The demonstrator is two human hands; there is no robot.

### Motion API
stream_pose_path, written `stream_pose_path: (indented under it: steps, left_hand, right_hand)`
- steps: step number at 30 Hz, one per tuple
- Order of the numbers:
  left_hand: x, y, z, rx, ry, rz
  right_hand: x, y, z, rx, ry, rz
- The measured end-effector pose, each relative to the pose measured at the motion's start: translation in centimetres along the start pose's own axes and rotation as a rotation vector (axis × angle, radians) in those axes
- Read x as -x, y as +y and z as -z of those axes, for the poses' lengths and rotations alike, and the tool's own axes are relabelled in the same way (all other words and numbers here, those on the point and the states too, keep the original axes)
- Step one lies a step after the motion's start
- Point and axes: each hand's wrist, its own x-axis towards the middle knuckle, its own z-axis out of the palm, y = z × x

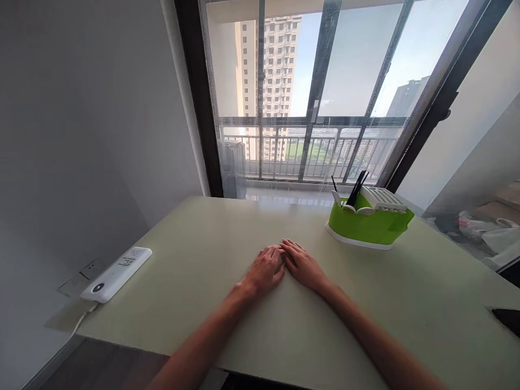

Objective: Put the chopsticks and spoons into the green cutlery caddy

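My left hand (264, 271) lies palm down on the pale green table (195, 244), near its middle. Beside it rests my right hand (304, 265), also palm down, and the fingertips of both meet. Fingers on each hand are laid out fairly flat, and nothing shows in either. Closest to my right hand, farther back on the right, stands a green and white utensil holder (365, 225). It carries black chopsticks (356, 188), white spoons (364, 211) and a white slatted part on top.
A white power strip (117, 273) with a cable (81, 322) lies at the table's left edge by the wall. Beyond the far edge is a glass balcony door (284, 151). A dark object (507, 319), partly cut off, is at the right edge; plastic bags (495, 238) lie beyond the table.
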Motion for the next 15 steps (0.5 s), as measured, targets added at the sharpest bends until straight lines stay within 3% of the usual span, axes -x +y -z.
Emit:
stream_pose_path:
  steps: [5,15]
  left_hand:
    - [-0.05,0.26,0.22,0.004,-0.035,0.013]
    - [0.01,0.04,-0.11,0.039,0.006,0.056]
  right_hand:
    - [0.42,-0.21,0.32,-0.006,0.006,0.04]
    - [0.8,-0.61,0.62,0.027,-0.018,0.05]
